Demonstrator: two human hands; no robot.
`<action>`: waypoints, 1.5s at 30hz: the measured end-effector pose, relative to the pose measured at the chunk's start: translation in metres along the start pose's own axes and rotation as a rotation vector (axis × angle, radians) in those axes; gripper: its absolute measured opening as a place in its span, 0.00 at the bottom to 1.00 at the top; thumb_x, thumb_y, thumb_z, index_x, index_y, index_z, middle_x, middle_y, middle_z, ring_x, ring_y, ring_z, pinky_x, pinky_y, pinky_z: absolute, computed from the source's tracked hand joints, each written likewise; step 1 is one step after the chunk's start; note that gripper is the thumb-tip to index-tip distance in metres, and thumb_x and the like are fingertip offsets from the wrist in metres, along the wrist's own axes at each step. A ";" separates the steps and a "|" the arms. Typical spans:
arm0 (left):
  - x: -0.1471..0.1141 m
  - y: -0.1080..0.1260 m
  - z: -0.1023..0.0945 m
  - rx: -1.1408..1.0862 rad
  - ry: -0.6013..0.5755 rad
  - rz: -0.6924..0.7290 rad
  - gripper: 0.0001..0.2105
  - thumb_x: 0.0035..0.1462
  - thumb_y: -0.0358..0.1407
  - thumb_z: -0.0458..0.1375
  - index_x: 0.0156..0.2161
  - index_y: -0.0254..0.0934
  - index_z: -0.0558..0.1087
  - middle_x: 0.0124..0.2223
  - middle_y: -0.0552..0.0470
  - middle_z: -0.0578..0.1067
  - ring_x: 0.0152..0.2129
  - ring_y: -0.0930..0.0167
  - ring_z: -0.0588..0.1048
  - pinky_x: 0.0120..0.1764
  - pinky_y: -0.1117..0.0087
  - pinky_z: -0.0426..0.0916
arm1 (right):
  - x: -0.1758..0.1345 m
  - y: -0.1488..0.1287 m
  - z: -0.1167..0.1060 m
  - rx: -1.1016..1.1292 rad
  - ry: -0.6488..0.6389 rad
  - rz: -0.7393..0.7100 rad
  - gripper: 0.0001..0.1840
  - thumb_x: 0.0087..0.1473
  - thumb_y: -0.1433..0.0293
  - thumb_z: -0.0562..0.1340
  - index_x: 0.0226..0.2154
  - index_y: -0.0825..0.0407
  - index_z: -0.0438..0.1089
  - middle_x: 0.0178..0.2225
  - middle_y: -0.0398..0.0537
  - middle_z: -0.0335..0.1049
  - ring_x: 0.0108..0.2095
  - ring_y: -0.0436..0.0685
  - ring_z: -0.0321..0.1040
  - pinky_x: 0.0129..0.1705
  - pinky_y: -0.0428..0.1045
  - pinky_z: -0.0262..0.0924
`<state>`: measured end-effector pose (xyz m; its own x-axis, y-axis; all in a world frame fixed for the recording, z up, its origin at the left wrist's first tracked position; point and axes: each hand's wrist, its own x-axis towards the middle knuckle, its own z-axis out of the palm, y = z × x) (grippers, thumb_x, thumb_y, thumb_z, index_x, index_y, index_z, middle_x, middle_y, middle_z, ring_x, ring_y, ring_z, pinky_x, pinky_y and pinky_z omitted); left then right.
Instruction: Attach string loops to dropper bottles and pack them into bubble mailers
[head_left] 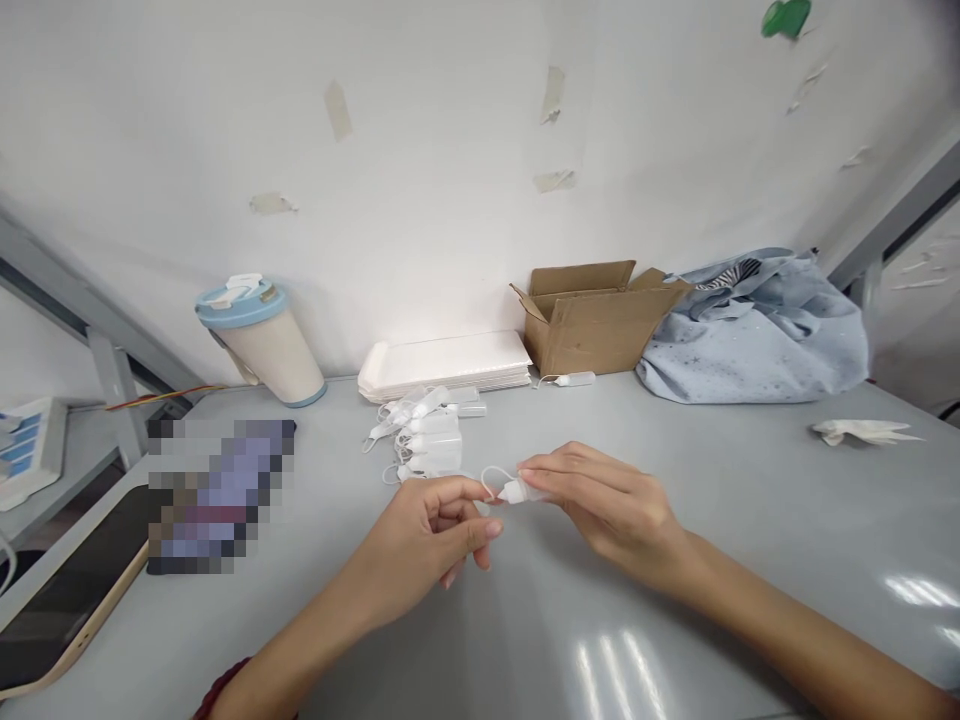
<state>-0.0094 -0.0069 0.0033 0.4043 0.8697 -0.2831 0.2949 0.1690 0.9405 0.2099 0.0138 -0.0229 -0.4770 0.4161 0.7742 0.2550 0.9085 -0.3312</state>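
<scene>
My right hand [626, 505] is closed around a small translucent dropper bottle [517, 490], its white nozzle pointing left. A thin white strap loops from the bottle's neck toward my left hand [435, 540]. My left index fingertip is at the nozzle's tip; whether it presses on it I cannot tell. The left thumb stands apart below, with the other fingers loosely curled. Just behind my left hand lies a pile of similar small bottles [435, 440] with looped straps. One more small bottle [576, 380] lies by the cardboard box.
At the back are a stack of white envelopes [450, 360], an open cardboard box [600, 335] and a blue-grey cloth bag [757, 340]. To the left stand a lidded tumbler [266, 345] and a phone [71, 580], beside a blurred purple item [225, 500]. A crumpled tissue [862, 432] lies right.
</scene>
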 end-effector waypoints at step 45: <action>-0.007 0.018 -0.063 0.850 0.197 0.007 0.17 0.58 0.45 0.48 0.23 0.38 0.65 0.21 0.57 0.60 0.19 0.74 0.58 0.22 0.73 0.52 | -0.021 0.107 -0.036 -0.506 -0.300 0.570 0.22 0.56 0.72 0.51 0.54 0.54 0.56 0.62 0.59 0.48 0.63 0.64 0.44 0.59 0.62 0.48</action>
<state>-0.0610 0.0192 0.0341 0.2742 0.9472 -0.1662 0.8711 -0.1714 0.4603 0.2776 0.1007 -0.0552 -0.3462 0.8665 0.3595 0.8406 0.4567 -0.2911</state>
